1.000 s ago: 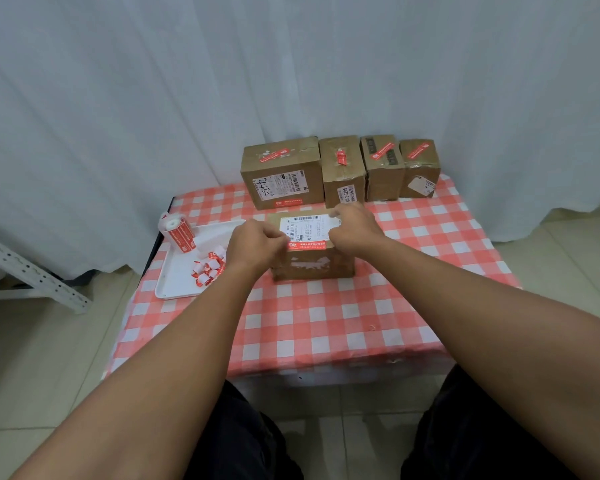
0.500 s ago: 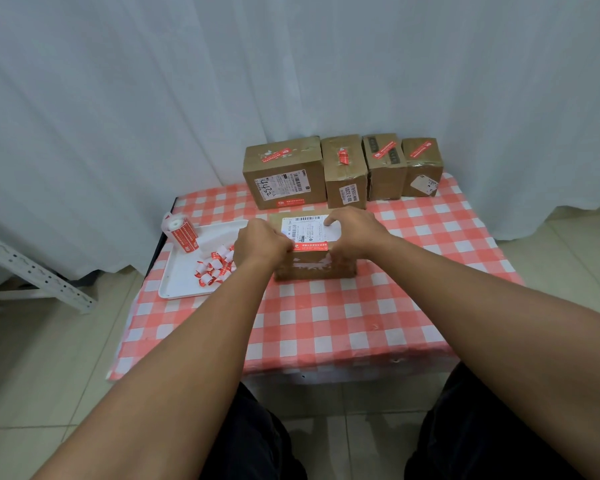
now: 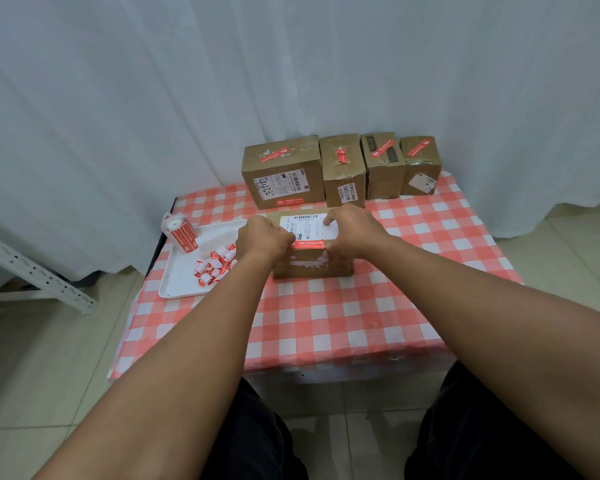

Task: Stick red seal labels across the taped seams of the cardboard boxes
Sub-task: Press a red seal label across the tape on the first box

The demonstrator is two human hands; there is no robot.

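Cardboard box [image 3: 312,266] partly hidden, both hands, left [image 3: 264,237], right [image 3: 352,230], seemingly pressing red seal label [image 3: 309,244], fingertips obscured

Count on the red-and-white checked worktop [image 3: 326,317]

Five brown cardboard boxes: four in a back row [image 3: 283,171] [image 3: 343,168] [image 3: 383,164] [image 3: 421,164], one in front [image 3: 312,265]. One white rectangular tray [image 3: 177,285], one red-and-white label roll [image 3: 179,232], two hands [image 3: 262,237] [image 3: 352,230].

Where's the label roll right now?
Head view, left side: the label roll lies at the far left corner of the white tray, left of the loose label pieces and the left hand.
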